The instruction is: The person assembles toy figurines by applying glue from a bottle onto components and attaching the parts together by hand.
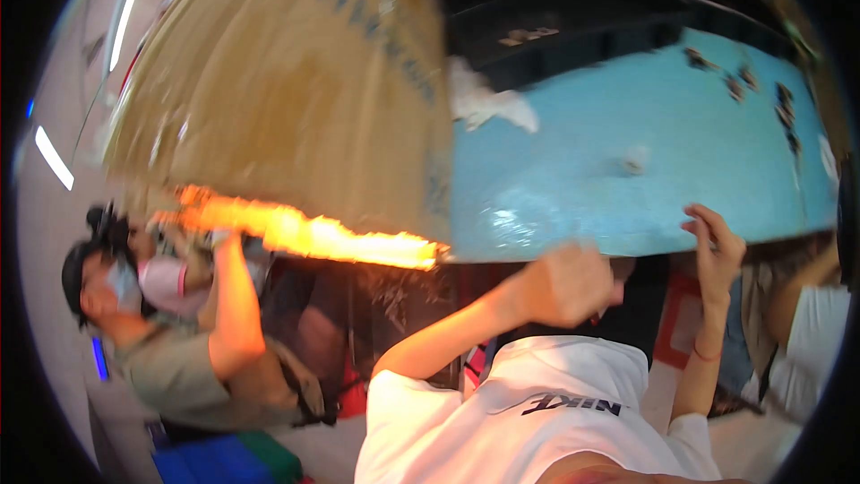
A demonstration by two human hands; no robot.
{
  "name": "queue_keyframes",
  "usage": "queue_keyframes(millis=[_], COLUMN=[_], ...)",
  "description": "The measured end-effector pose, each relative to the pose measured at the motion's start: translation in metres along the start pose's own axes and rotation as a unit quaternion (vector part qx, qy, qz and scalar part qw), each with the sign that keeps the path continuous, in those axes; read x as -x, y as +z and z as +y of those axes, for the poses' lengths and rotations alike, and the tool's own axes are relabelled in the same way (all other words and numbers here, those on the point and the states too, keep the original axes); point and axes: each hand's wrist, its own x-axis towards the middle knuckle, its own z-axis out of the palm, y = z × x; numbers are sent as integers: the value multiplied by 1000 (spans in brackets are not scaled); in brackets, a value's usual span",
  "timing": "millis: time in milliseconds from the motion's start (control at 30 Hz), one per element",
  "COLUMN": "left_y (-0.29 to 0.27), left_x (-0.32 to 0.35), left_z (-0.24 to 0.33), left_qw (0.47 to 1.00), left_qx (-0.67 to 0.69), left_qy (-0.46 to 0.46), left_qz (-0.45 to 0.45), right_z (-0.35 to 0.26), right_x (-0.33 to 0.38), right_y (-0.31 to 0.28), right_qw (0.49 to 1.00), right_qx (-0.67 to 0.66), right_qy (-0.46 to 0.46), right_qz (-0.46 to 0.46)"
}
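Note:
Just above the near edge of the light blue tabletop [573,188], my left hand [573,282] is bent at the wrist and smeared by motion. Its fingers curl away from view, so I cannot see whether they hold anything. My right hand [719,251] is raised by the same edge, farther right. Its thumb and forefinger are a little apart with nothing between them. A small pale object [636,159], too blurred to name, lies on the tabletop beyond both hands. Several small dark pieces [742,82] are scattered at the far right.
A large taped cardboard box [296,81] stands on the left, a bright orange glow [313,231] along its lower edge. Beside it lies a crumpled white cloth or glove [495,108]. Dark bins [591,49] line the far side. A masked co-worker [179,350] is at left; another person's white clothing [817,332] shows at right.

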Motion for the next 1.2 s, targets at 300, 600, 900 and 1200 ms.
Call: queue_keyframes(millis=[300,600,900,1200], left_y=[-139,-168,-153,-171], left_x=[124,173,160,170], left_z=[-4,-130,-176,-182], left_qw=[749,796,792,784], left_qx=[-44,-165,-126,-98], left_qy=[-606,-570,-573,-577], left_qz=[264,121,170,209], right_z=[-10,-33,-32,-36], right_x=[7,3,5,9], right_y=[24,47,55,56], right_qw=[999,998,992,987], right_qx=[13,23,82,94], right_qy=[1,-8,-26,-56], right_qz=[-35,-61,-92,-121])
